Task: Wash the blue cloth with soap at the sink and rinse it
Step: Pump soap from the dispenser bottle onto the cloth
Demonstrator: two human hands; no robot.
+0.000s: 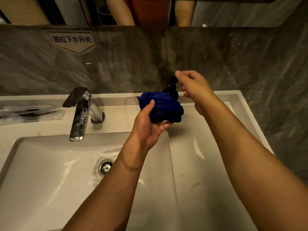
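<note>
My left hand grips a bunched dark blue cloth above the right deck of the white sink. A black soap pump bottle stands at the back of the deck, mostly hidden behind the cloth. My right hand is over the pump head, its fingers bent around the top of the pump. The cloth sits just below and in front of the pump's nozzle. No water runs from the chrome faucet.
The basin's metal drain lies at centre left, with wet streaks around it. A grey marble backsplash with a white label rises behind. A mirror edge runs along the top. A wall closes in on the right.
</note>
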